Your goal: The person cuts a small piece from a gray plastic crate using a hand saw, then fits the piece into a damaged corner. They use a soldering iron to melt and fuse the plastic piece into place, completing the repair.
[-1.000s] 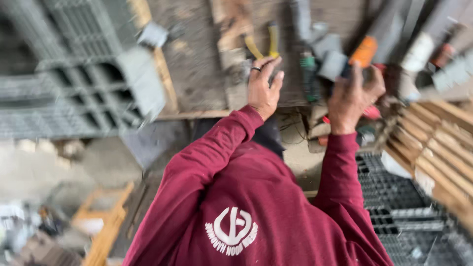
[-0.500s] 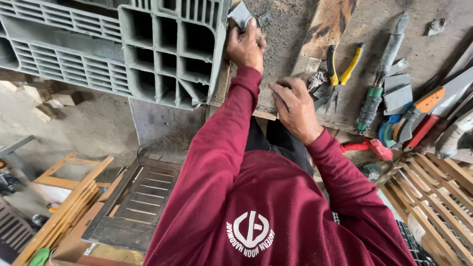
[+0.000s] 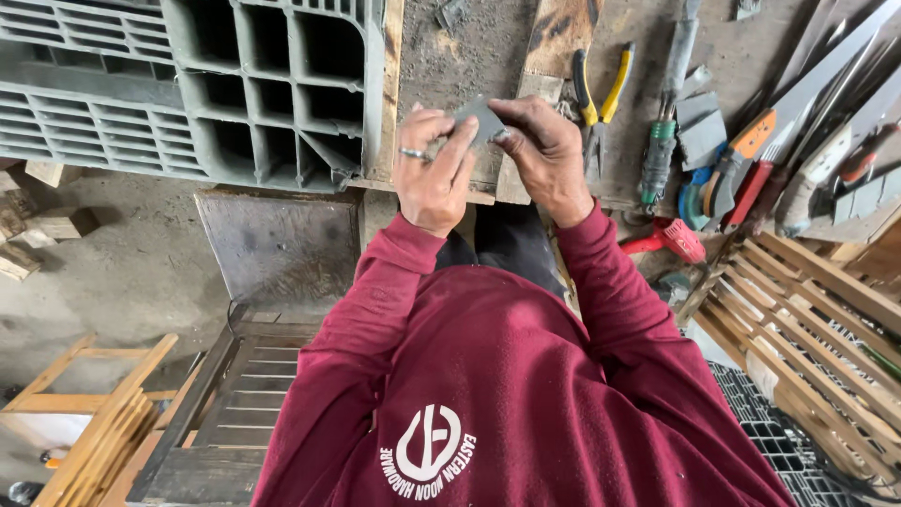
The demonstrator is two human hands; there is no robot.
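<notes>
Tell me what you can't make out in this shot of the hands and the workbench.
- Small grey piece, head view: mostly covered by left hand and right hand; kind unclear.
- Saw blades: cut off by the right edge.
- Grey plastic pallet: cropped by the top edge.

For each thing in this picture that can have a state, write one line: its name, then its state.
left hand: closed on the small grey piece, ring on one finger
right hand: pinching the same piece
small grey piece: held above the bench edge
yellow-handled pliers: lying on the bench, handles apart
grey plastic crate: on its side
</notes>
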